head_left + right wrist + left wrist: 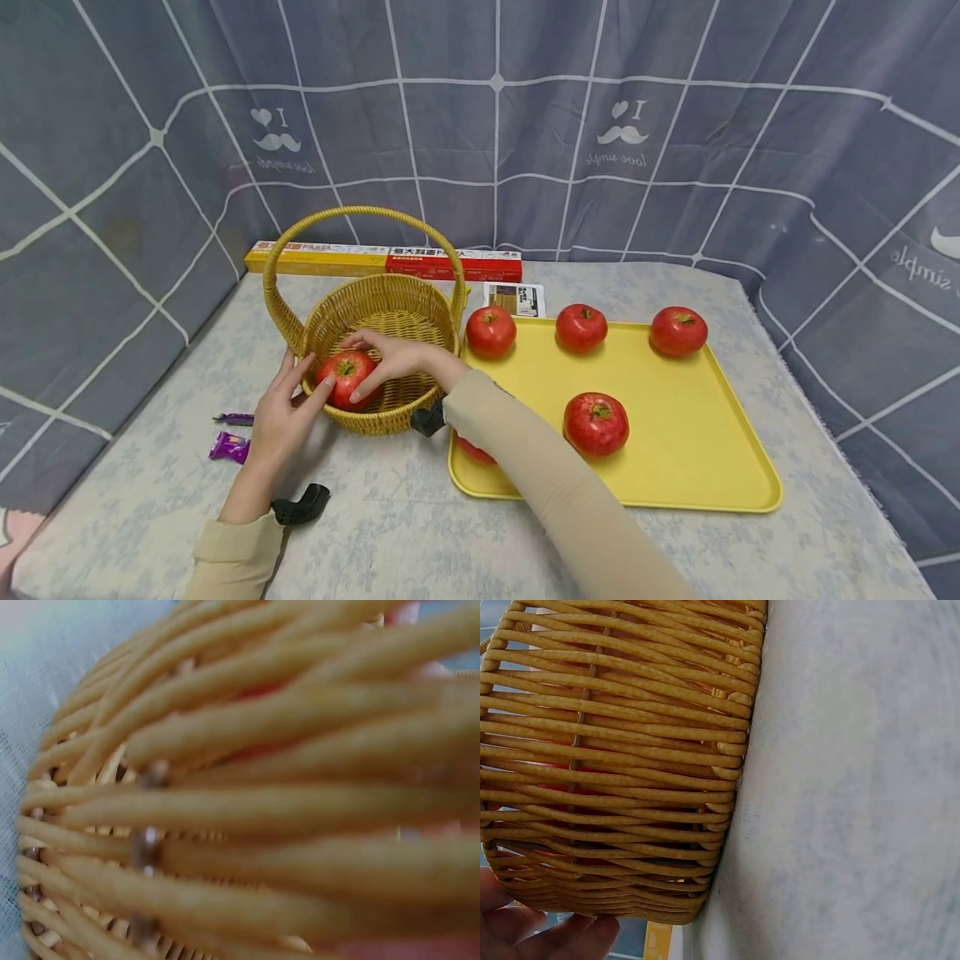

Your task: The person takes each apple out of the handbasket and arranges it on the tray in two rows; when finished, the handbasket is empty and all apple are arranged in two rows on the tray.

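A wicker basket [390,312] with a tall handle stands left of the middle of the table. In it lies a red apple [345,375], and my right hand [369,363] reaches over the rim and grips it, fingers curled round it. My left hand [298,382] rests with straight fingers against the basket's outer wall, its thumb at the rim. The left wrist view shows the basket wall [630,750] close up, red showing through the weave, and my fingertips [562,937] at its foot. In the right wrist view only the blurred weave [247,802] shows.
A yellow tray [690,442] right of the basket holds several more red apples, one [596,422] near my right forearm and one [472,451] half hidden beneath it. A long pasta box [386,260] lies at the back. Purple wrappers [228,447] lie at the left.
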A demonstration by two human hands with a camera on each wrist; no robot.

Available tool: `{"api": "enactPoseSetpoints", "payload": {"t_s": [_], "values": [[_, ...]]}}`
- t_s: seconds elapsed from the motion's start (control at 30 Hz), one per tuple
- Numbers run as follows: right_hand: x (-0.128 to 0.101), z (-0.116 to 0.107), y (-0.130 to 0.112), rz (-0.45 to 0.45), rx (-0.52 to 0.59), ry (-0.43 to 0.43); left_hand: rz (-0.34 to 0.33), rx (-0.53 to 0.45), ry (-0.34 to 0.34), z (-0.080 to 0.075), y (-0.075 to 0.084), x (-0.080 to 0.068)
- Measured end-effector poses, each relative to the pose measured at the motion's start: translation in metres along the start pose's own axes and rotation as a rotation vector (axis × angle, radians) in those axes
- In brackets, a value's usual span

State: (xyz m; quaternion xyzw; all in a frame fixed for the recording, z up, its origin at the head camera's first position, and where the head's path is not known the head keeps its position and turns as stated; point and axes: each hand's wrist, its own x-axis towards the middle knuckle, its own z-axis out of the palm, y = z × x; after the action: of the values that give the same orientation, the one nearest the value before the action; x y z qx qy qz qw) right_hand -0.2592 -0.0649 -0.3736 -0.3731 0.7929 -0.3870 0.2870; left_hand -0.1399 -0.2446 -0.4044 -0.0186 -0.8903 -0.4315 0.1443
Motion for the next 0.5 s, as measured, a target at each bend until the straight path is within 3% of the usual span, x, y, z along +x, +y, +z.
{"api": "enactPoseSetpoints", "payload": {"t_s": [0.2, 0.37, 0.5], "values": [[-0.001, -0.003, -0.001, 0.002, -0.046, -0.062, 0.002, -0.003, -0.001, 0.0, 0.001, 0.0], [-0.007, -0.011, 0.0, 0.025, -0.034, -0.125, 0.003, -0.014, -0.002, 0.0, -0.001, -0.001], [-0.014, -0.021, -0.003, 0.066, -0.004, -0.126, 0.004, -0.006, -0.004, -0.001, -0.001, -0.002]]}}
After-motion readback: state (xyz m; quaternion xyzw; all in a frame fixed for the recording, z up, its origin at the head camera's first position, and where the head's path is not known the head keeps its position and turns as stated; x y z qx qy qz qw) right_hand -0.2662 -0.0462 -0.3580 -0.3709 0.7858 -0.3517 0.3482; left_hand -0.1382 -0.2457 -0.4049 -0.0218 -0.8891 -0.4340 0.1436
